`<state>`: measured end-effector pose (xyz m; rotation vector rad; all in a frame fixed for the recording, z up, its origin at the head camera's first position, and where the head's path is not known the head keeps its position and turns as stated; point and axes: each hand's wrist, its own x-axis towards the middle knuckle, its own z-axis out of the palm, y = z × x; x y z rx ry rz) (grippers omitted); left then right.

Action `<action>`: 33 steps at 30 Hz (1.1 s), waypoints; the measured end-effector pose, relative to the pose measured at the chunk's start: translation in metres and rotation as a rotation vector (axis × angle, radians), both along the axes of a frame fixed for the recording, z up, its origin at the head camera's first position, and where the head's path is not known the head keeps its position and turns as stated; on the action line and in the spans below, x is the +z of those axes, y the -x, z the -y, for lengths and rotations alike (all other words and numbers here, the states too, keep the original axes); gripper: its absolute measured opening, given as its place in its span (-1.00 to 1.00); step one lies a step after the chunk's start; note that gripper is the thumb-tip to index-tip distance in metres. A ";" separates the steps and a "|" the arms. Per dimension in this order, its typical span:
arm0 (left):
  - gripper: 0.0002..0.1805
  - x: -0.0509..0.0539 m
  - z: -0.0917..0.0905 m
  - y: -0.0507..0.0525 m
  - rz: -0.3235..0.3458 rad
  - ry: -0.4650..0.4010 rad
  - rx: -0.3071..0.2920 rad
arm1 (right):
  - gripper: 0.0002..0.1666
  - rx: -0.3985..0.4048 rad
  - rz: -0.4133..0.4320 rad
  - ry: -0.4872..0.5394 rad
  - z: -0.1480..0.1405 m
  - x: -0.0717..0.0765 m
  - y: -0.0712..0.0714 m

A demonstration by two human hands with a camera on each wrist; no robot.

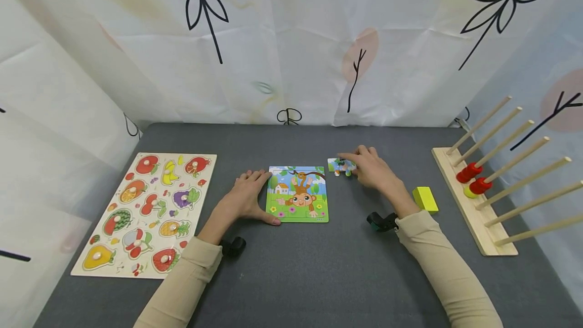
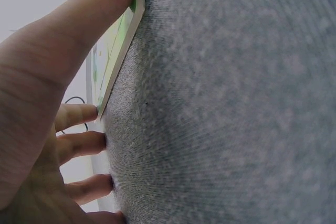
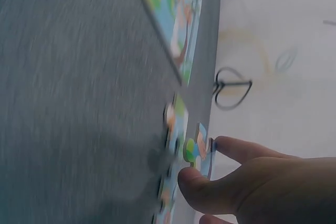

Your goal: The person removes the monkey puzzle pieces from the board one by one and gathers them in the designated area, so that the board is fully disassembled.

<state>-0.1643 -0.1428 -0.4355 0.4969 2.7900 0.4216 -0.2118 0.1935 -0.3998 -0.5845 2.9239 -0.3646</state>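
A square monkey puzzle (image 1: 297, 194) lies on the dark table, its picture filled in. My left hand (image 1: 248, 195) rests at its left side, thumb at the lower left corner and fingers spread; in the left wrist view the hand (image 2: 73, 129) touches the edge of the board (image 2: 118, 51). To the right of the puzzle, my right hand (image 1: 371, 167) is over loose jigsaw pieces (image 1: 338, 166). The right wrist view shows that hand (image 3: 247, 179) pinching one piece (image 3: 200, 149) between thumb and finger, just above other pieces (image 3: 176, 129) on the table.
A fruit board (image 1: 150, 206) lies at the left. Right of my right hand is a yellow block (image 1: 425, 199). A wooden peg rack (image 1: 478, 206) with red and yellow rings stands at the far right. Fabric walls (image 1: 291, 54) enclose the table.
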 end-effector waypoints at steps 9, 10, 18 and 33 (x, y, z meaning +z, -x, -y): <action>0.44 -0.001 0.001 0.000 0.001 -0.002 -0.001 | -0.33 -0.076 0.093 0.000 -0.036 0.002 0.013; 0.44 -0.001 0.001 0.000 0.001 -0.001 -0.001 | -0.32 -0.083 0.105 -0.001 -0.040 0.002 0.014; 0.44 0.000 0.000 0.000 0.003 0.000 0.002 | -0.28 -0.145 0.165 -0.028 -0.061 0.000 0.021; 0.43 0.000 0.000 -0.001 0.010 -0.003 0.009 | -0.36 -0.118 0.165 -0.028 -0.075 -0.005 0.024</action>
